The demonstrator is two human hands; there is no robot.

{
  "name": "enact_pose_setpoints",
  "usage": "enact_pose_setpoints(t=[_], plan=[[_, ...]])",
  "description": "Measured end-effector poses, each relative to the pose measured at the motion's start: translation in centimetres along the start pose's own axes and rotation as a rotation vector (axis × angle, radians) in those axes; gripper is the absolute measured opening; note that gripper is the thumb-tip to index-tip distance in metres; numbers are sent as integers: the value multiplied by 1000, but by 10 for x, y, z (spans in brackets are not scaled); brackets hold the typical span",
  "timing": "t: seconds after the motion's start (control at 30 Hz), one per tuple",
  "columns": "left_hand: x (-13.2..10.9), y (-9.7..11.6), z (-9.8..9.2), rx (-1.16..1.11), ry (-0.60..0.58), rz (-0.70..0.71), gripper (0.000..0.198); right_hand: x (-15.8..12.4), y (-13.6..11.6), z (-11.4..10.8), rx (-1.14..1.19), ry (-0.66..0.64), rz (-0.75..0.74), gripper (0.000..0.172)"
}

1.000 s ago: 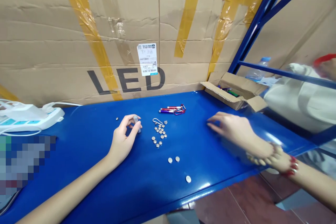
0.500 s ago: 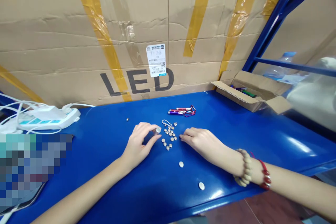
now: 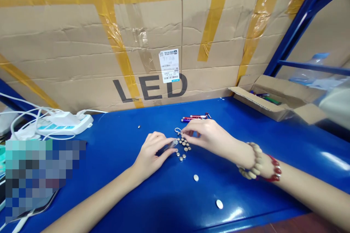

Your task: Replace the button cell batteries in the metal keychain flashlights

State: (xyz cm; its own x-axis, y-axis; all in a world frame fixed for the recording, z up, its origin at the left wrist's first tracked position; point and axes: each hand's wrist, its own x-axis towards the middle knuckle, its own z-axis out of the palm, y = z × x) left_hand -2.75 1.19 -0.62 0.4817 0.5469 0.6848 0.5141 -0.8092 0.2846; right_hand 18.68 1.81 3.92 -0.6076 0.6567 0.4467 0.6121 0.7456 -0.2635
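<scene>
My left hand (image 3: 153, 151) pinches a small silvery cylinder (image 3: 172, 143) between thumb and fingers, just left of a cluster of small round metal button cells (image 3: 184, 143) on the blue table. Above that cluster, my right hand (image 3: 212, 134) has its thumb and fingertips closed together beside a silver wire clip (image 3: 178, 130). What lies between those fingertips is too small to make out. Behind the right hand are slim red and purple metal penlights (image 3: 188, 119), partly covered by it. Nearer me lie two pale round discs, one (image 3: 196, 178) farther in and one (image 3: 219, 204) closer to the front edge.
A large taped carton (image 3: 153, 43) stands along the back of the blue table (image 3: 131, 207). On the left are a white power strip (image 3: 79, 125) with cables and a pixelated area. An open cardboard box (image 3: 262, 107) with coloured pens or similar items sits at the back right.
My right hand has moved up and left, from beside the button cells to the wire clip. My left hand still holds the cylinder, now turned more sideways. The camera view has shifted slightly.
</scene>
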Motion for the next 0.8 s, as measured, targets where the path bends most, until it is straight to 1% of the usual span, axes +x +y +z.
enact_pose_setpoints(t=[0.07, 0.13, 0.23, 0.37, 0.43, 0.6, 0.63, 0.7, 0.77, 0.8], plan=[[0, -1, 1, -12, 26, 10, 17, 1, -5, 3, 209, 94, -65, 13], [0, -1, 1, -20, 34, 24, 17, 0, -9, 9, 326, 140, -93, 13], [0, 0, 0, -24, 8, 40, 15, -5, -11, 18, 400, 164, -97, 14], [1, 3, -3, -22, -72, 62, 12, -12, -11, 23, 443, 188, -76, 14], [2, 4, -4, -8, -89, 88, 12, -15, -13, 22, 442, 159, -68, 15], [2, 4, -4, 24, -80, 96, 12, -18, -14, 19, 358, -69, -61, 21], [2, 4, -4, 30, -93, 94, 12, -18, -14, 17, 351, -87, -54, 20], [2, 4, -4, 35, -116, 96, 12, -18, -13, 13, 370, -74, -22, 18], [2, 5, -5, 27, -119, 81, 11, -17, -10, 6, 400, -46, 35, 17], [1, 5, -5, 19, -112, 63, 10, -16, -9, 3, 405, -67, 47, 18]])
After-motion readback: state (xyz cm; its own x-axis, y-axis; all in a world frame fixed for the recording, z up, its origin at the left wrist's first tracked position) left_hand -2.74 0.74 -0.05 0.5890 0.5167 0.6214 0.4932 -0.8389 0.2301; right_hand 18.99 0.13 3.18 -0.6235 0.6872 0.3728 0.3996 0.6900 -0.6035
